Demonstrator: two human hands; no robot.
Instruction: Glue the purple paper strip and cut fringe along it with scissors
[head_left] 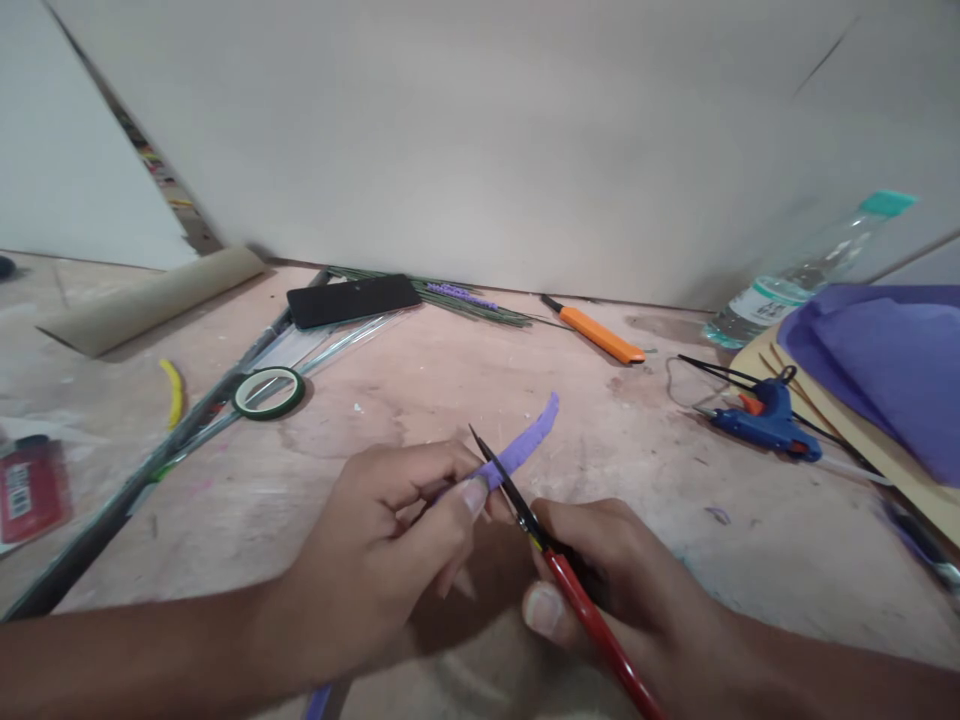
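One pale, pinkish, scuffed surface (600, 430) runs across the lower part of my remote view, meeting an upright whitish panel (480, 140) at the back; through a slanting gap at upper left I see coloured things too blurred to name. At front centre, the left hand (394, 535) pinches a purple strip (534, 440) between thumb and fingers, its free end pointing up and to the right, while the right hand (637, 580) grips red-handled scissors (592, 625). Their dark blades cross in front of the strip, hiding part of it from me, and I cannot tell whether they are cutting. Around the hands, a cardboard tube (165, 300) lies at back left, and a black slab (356, 302) rests near green stems (510, 318) along the panel. Nearer the left forearm are a green tape roll (297, 392), a curved yellow strip (176, 395), a red container (30, 490) and a long dark rod (90, 565) running diagonally. To the right lie an orange cutter (604, 335) and a blue glue gun (772, 420), its far side bordered by stacked purple sheets (885, 370) that overlap my view of a tilted-looking clear bottle (795, 280).
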